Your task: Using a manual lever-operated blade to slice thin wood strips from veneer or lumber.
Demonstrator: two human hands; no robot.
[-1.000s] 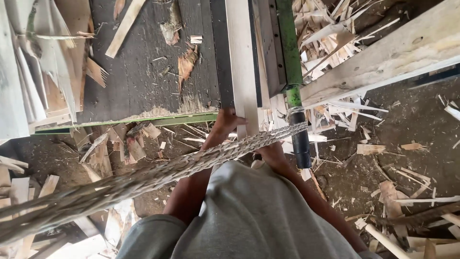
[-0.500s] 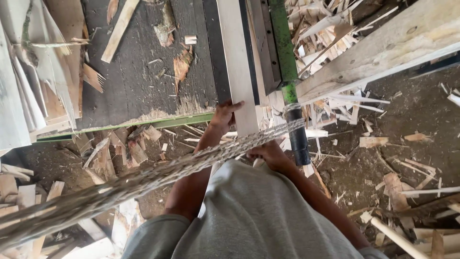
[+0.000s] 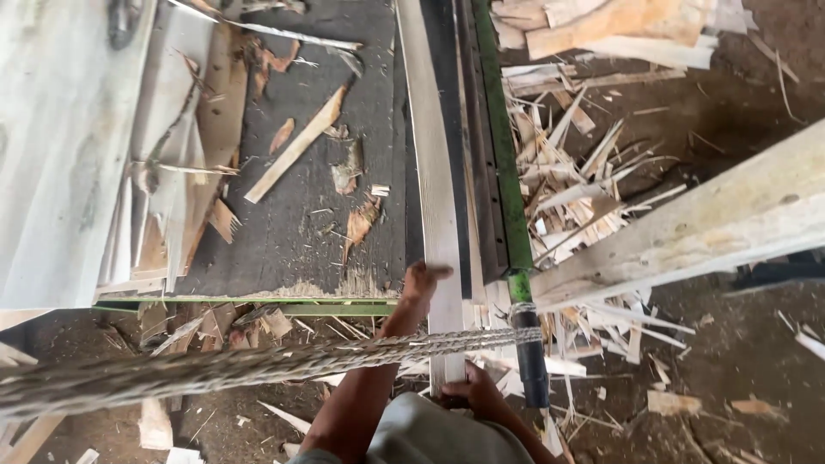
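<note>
A long pale wooden slat (image 3: 434,180) lies lengthwise on the dark machine bed (image 3: 326,215), beside a green metal rail (image 3: 507,198). My left hand (image 3: 421,282) rests on the slat's left edge near the bed's front end, fingers curled over it. My right hand (image 3: 473,388) grips the slat's near end, below a thick twisted rope (image 3: 258,365) that crosses in front of me. Part of my right hand is hidden by the rope and my grey shirt.
A black-handled lever (image 3: 531,361) hangs off the green rail's end. A large pale beam (image 3: 687,232) slants at right. Splintered wood offcuts (image 3: 576,172) are piled right of the rail, scraps (image 3: 296,146) lie on the bed, veneer sheets (image 3: 77,146) stack at left.
The slat has slid further onto the bed, away from me. My left hand moved forward along its edge, and my right hand followed at its near end. The view tilted up.
</note>
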